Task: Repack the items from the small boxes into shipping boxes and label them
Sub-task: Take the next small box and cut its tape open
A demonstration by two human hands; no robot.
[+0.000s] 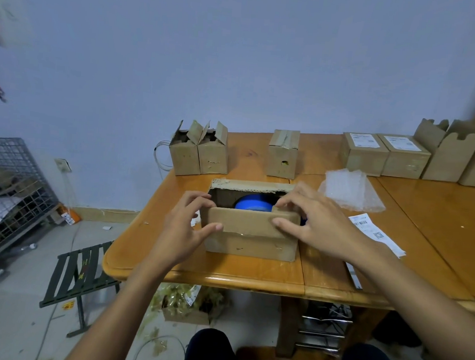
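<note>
Pinches corrugated flap (253, 223) of box (250, 244) with left hand (188, 224) and right hand (317, 224), thumbs in front — mid-counter (252, 273). Has round, smooth blue item (253, 204) inside. Looks part done: two labelled boxes (364, 156) back right; closing, taping, labelling not yet done. Crinkly bubble wrap (351, 190) and paper labels (376, 234) nearby.

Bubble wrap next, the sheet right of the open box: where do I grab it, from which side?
Pinch the bubble wrap at its humped top, coming down from the near side with the right hand. The sheet seems to lie puffed up rather than flat, so loose film stands clear of the table; labelled boxes behind block a rear approach.
</note>
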